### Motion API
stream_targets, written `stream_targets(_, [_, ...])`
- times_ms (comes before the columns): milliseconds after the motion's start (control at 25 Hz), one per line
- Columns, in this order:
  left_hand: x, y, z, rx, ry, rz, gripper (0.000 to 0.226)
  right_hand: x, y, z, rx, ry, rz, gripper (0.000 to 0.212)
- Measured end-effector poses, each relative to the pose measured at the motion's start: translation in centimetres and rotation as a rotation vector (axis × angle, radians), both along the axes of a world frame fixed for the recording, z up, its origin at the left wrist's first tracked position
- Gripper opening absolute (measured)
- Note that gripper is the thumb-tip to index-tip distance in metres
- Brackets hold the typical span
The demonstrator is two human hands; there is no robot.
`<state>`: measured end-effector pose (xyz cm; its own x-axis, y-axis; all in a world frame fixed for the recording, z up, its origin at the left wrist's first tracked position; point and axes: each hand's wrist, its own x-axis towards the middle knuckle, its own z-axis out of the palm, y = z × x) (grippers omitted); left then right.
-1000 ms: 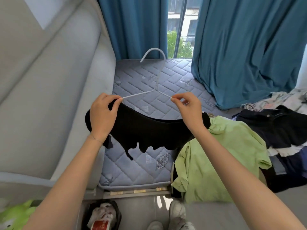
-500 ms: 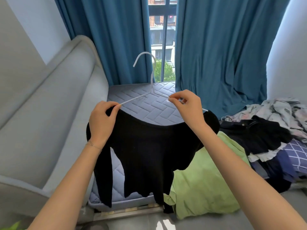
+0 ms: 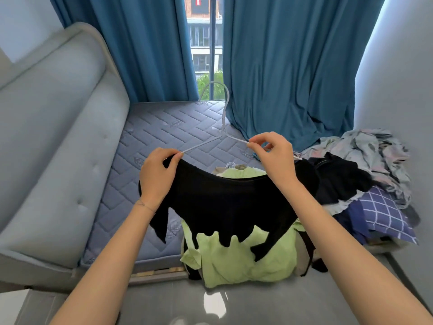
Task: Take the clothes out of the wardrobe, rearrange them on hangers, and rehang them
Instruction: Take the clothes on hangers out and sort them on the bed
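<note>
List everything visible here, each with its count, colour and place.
hanger: one, white, held up over the mattress
top: one, black, draped on the hanger
shirt: one, light green, behind the top
mattress: one, grey-blue, centre
headboard: one, pale grey, left
curtains: two, blue, at the back
pile: one, mixed clothes, right
floor: one, grey, bottom
left hand: one, grips the top's shoulder
right hand: one, pinches the hanger's arm
</note>
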<state>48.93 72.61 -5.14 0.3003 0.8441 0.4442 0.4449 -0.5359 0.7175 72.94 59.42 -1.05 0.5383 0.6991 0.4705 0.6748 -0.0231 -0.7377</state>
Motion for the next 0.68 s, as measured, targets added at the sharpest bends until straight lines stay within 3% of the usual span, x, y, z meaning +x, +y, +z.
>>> stream_targets(240, [7.0, 0.0, -4.2, -0.122, 0.048, -0.032, 0.019, 7.1, 0.2, -3.1, -0.093, -0.089, -0.040, 0.006])
stream_targets(680, [19.4, 10.4, -20.1, -0.479, 0.246, -0.101, 0.025, 17.9, 11.2, -17.8, -0.472, 0.033, -0.120, 0.006])
